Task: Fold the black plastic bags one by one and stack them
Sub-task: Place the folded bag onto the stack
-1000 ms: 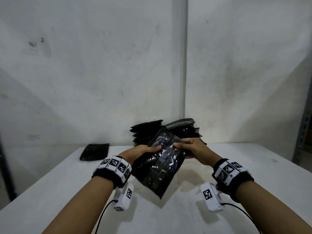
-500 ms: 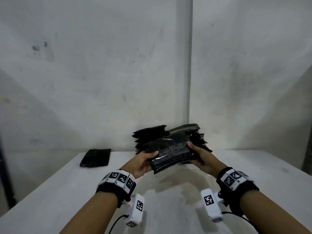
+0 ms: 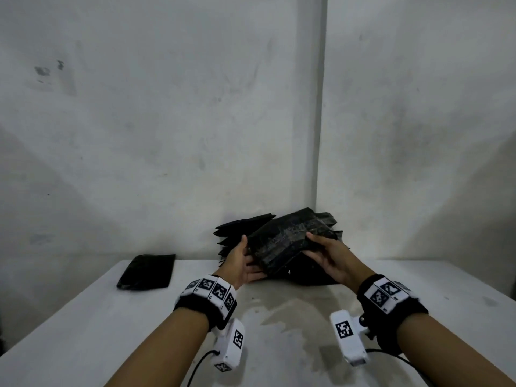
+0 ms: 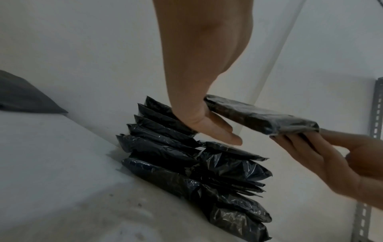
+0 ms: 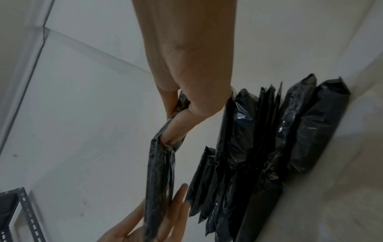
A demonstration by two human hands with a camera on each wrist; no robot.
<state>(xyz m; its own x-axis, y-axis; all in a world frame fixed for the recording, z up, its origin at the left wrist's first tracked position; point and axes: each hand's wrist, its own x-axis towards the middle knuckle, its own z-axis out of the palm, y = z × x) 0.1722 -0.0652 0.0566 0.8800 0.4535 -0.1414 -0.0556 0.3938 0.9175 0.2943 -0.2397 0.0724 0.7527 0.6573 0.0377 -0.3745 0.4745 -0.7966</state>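
Both hands hold one folded bag (image 3: 290, 241) in the air above the pile of bags (image 4: 186, 163) at the back of the table (image 3: 83, 331). Left hand (image 3: 240, 263) has straight fingers under the bag's left end, thumb up beside its edge. Right hand (image 3: 332, 258) pinches the right end, thumb on top, fingers beneath.

From the head camera the pile is mostly hidden behind the bag. The left wrist view shows that pile as a leaning row of glossy, crinkled black packets. The right wrist view shows the held bag edge-on, thin and layered. A separate folded bag (image 3: 146, 272) lies flat, well to the left.
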